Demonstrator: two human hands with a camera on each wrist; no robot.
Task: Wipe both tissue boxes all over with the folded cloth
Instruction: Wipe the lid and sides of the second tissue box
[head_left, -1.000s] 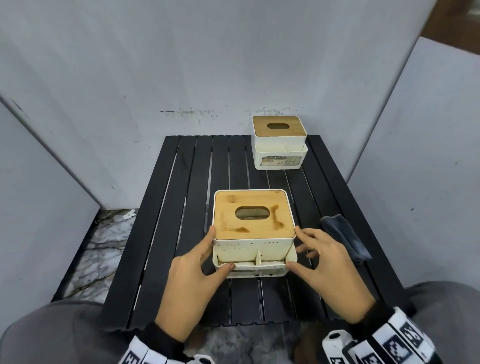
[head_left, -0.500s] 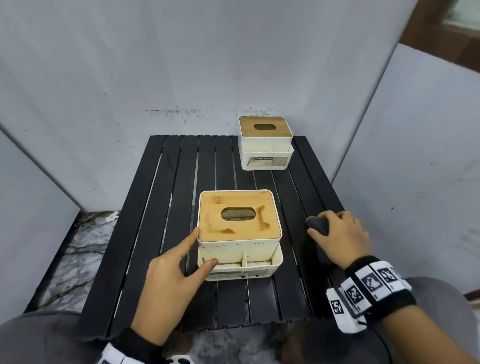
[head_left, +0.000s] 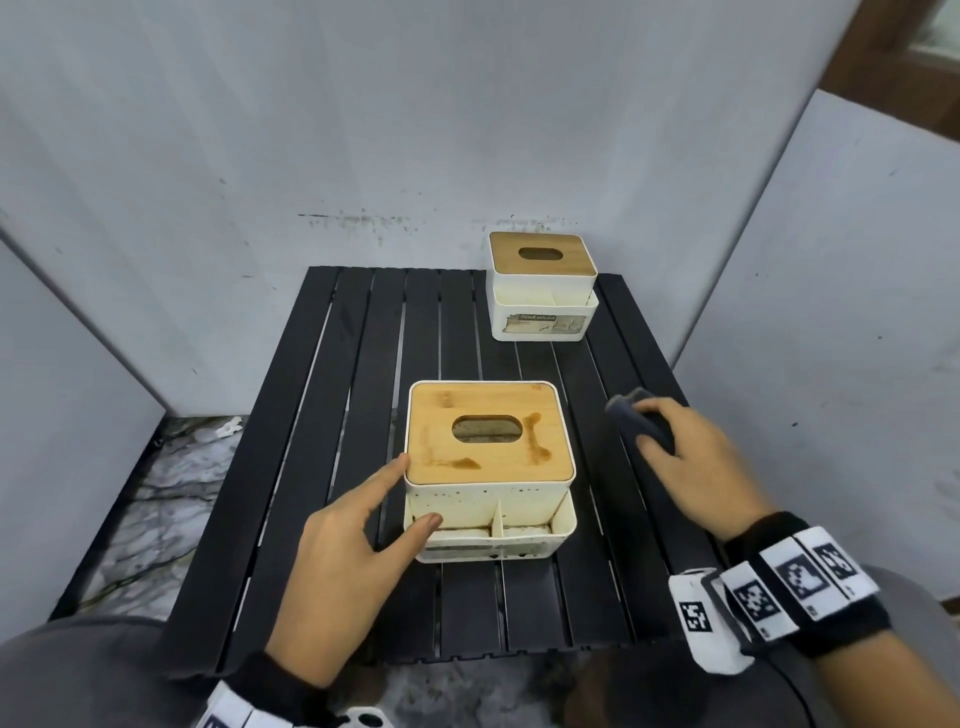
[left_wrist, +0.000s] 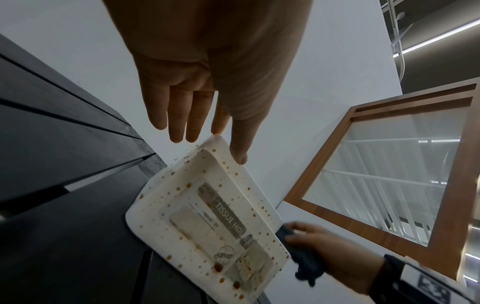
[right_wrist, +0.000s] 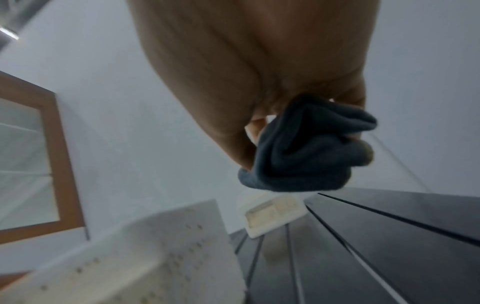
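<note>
A stained white tissue box (head_left: 488, 499) (left_wrist: 207, 222) (right_wrist: 135, 253) with a smeared wooden lid stands near the front of the black slatted table (head_left: 332, 395). My left hand (head_left: 358, 540) (left_wrist: 207, 115) rests against its left front corner, fingers straight, thumb on the front edge. To the box's right my right hand (head_left: 691, 457) (right_wrist: 259, 82) grips the dark grey folded cloth (head_left: 636, 421) (right_wrist: 303, 150) (left_wrist: 303, 259), just above the table. A second, cleaner tissue box (head_left: 543, 288) (right_wrist: 272, 214) stands at the table's far right.
Grey walls (head_left: 467, 130) close in the table at the back and right. A marble floor (head_left: 171, 478) shows past the table's left edge. Wooden-framed glass (left_wrist: 384, 185) lies to the right. Bare slats lie left of the near box.
My right hand left the near box, reached right to the cloth on the table and has picked it up. The left hand stayed at the box's left corner.
</note>
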